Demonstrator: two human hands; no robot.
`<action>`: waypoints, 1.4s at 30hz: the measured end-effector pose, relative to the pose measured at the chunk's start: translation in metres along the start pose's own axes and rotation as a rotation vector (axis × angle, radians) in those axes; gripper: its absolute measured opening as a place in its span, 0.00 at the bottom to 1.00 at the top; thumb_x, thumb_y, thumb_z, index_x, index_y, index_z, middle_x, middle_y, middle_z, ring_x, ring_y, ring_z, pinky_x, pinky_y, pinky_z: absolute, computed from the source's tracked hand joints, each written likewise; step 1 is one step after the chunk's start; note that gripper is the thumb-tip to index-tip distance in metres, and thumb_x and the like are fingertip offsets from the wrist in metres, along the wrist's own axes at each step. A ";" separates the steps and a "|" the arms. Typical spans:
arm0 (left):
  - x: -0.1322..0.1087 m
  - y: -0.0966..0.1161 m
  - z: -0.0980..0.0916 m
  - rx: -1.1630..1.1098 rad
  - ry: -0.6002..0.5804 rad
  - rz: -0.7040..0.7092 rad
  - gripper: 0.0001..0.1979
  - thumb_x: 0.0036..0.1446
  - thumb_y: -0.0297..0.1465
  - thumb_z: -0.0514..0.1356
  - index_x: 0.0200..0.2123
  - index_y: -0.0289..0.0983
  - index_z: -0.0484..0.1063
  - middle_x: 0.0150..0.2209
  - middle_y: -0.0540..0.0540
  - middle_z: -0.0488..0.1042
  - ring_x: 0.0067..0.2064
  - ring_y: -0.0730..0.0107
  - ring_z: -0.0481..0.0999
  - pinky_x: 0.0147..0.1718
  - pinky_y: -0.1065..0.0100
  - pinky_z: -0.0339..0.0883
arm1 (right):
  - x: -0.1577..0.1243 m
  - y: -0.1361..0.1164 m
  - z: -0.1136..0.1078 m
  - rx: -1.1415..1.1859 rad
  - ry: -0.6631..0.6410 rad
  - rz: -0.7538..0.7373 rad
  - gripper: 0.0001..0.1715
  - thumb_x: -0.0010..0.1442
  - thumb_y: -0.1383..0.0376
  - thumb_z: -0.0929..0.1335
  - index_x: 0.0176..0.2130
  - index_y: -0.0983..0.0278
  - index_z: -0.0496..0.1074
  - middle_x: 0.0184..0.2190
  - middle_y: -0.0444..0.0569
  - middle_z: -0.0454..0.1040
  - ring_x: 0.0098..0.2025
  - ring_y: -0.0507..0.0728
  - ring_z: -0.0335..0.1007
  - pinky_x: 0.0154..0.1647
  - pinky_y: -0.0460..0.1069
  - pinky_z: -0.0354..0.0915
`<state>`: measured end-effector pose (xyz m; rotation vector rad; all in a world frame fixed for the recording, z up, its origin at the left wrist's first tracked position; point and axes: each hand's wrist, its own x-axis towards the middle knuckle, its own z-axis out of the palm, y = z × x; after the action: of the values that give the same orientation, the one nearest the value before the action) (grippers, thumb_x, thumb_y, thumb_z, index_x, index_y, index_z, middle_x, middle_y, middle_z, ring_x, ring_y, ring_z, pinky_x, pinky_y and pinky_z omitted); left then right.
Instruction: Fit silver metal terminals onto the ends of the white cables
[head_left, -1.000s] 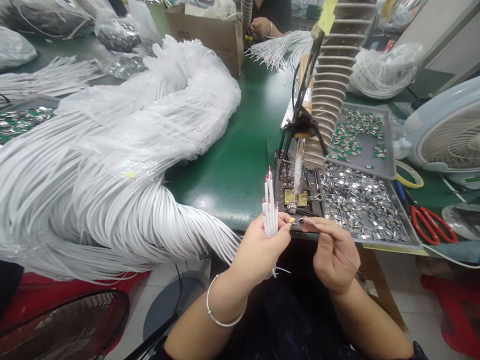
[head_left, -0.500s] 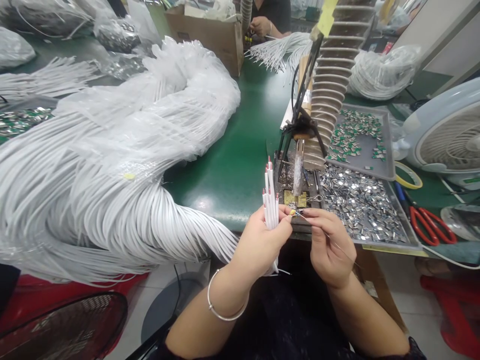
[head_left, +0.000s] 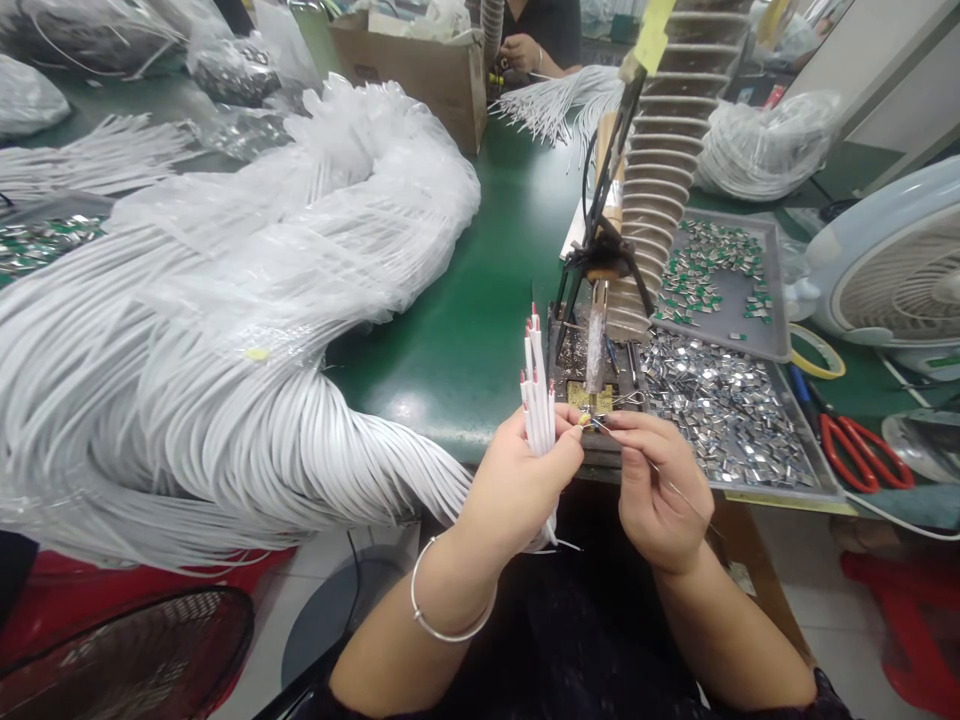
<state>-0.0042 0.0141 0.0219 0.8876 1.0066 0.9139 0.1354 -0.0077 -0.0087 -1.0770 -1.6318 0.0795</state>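
My left hand [head_left: 517, 490] is closed round a small bunch of white cables [head_left: 538, 395] with red tips that stand upright. Its thumb and forefinger also pinch a tiny part at the tip of one cable. My right hand [head_left: 656, 490] is closed in a pinch on a thin solder wire [head_left: 679, 492], whose end meets that tiny part just below the soldering iron [head_left: 596, 335]. The iron hangs tip-down in a black stand over a dirty metal tray. Both hands hover at the front edge of the green table [head_left: 480, 330].
A huge bundle of white cables [head_left: 187, 350] under clear plastic fills the left. Grey trays of small metal parts [head_left: 720, 400] and green parts [head_left: 709, 265] lie right, with red scissors [head_left: 862, 450], a tape roll [head_left: 817, 350] and a fan [head_left: 892, 270]. Another person's hand [head_left: 521, 50] works behind a cardboard box [head_left: 420, 65].
Both hands have risen slightly toward the iron's tip and come closer together; the solder wire end now meets the part held at my left fingertips.
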 end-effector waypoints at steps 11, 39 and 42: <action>-0.001 0.003 0.000 0.047 0.018 0.051 0.04 0.52 0.30 0.58 0.31 0.35 0.69 0.28 0.52 0.66 0.21 0.83 0.56 0.21 0.73 0.51 | 0.002 -0.001 0.000 -0.036 -0.003 -0.018 0.15 0.57 0.75 0.64 0.42 0.60 0.70 0.39 0.50 0.75 0.42 0.57 0.73 0.41 0.56 0.71; 0.003 -0.003 -0.001 -0.018 0.006 -0.091 0.05 0.50 0.29 0.58 0.28 0.33 0.65 0.23 0.53 0.64 0.20 0.83 0.59 0.20 0.75 0.51 | -0.009 0.007 -0.004 0.098 -0.051 0.070 0.14 0.58 0.75 0.62 0.42 0.61 0.69 0.40 0.50 0.75 0.44 0.57 0.73 0.44 0.55 0.70; 0.003 -0.003 -0.001 0.015 -0.002 -0.079 0.05 0.51 0.30 0.58 0.29 0.34 0.66 0.21 0.53 0.63 0.20 0.82 0.58 0.19 0.75 0.51 | -0.007 0.005 -0.003 0.092 -0.051 0.050 0.15 0.58 0.75 0.62 0.42 0.61 0.69 0.40 0.50 0.75 0.44 0.56 0.72 0.44 0.55 0.70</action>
<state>-0.0040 0.0165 0.0177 0.8550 1.0408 0.8404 0.1406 -0.0106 -0.0160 -1.0524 -1.6312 0.2144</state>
